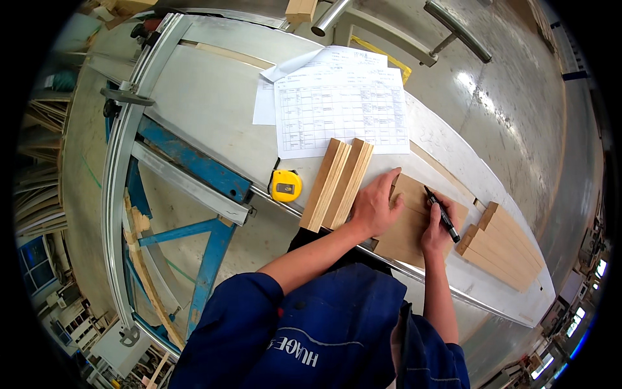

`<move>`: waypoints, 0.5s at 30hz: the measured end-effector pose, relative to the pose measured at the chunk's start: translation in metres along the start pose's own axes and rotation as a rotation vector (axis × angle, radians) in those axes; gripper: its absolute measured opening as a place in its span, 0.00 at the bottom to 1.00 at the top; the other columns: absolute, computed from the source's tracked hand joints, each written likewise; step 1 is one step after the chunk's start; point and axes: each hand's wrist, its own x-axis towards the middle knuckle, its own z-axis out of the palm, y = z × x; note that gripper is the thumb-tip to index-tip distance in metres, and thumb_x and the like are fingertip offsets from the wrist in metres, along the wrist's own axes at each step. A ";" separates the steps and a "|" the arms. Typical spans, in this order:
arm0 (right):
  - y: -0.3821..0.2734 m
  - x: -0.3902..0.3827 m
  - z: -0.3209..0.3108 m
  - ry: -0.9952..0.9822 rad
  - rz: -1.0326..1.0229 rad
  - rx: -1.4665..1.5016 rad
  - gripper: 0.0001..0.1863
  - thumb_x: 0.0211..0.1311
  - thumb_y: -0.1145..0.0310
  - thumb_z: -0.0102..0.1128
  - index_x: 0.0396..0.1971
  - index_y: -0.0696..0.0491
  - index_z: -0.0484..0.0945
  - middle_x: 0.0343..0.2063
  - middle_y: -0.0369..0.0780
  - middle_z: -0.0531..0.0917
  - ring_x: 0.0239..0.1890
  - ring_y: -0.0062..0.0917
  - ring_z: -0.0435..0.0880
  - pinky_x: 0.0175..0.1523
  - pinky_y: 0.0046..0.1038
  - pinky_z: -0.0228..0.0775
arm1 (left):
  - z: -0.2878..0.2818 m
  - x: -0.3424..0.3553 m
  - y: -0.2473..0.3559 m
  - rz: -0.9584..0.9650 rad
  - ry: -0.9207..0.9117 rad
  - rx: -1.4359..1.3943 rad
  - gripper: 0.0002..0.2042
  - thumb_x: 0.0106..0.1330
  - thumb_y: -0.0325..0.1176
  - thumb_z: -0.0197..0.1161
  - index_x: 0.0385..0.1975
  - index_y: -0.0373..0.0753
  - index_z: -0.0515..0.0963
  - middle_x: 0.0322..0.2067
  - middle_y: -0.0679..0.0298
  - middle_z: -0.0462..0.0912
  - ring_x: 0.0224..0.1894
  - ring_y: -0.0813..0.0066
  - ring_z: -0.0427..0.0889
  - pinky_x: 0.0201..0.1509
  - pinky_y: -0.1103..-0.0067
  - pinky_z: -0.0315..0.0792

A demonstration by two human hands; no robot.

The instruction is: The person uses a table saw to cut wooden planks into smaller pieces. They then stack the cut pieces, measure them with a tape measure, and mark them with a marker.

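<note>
One flat wooden panel (pixel 407 227) lies near the front edge of the pale grey surface (pixel 207 104); the left hand (pixel 376 206), grip released, presses flat on it. The right hand (pixel 435 230) has its grip clenched on one black marker (pixel 442 213), tip to the panel. Two stacks of wooden slats (pixel 337 183) (pixel 502 246) flank it; one yellow tape measure (pixel 286 185) and printed sheets (pixel 340 110) lie farther left, above a concrete workshop floor.

Both bare forearms reach up from blue rolled sleeves toward a flat wooden board (pixel 408 227). The left hand (pixel 376 206) lies palm down on the board's left part, fingers spread flat and pointing up and to the right. The right hand (pixel 435 230) rests on the board's right part, fingers curled shut around a black marker (pixel 442 214) with its tip on the board's far side.
</note>
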 end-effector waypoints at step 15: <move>0.008 0.000 0.013 0.018 -0.170 -0.212 0.19 0.71 0.78 0.63 0.60 0.61 0.79 0.52 0.49 0.87 0.52 0.30 0.88 0.61 0.31 0.77 | -0.001 0.000 0.005 -0.023 -0.009 0.020 0.27 0.66 0.33 0.65 0.66 0.34 0.70 0.52 0.46 0.83 0.47 0.46 0.85 0.50 0.62 0.80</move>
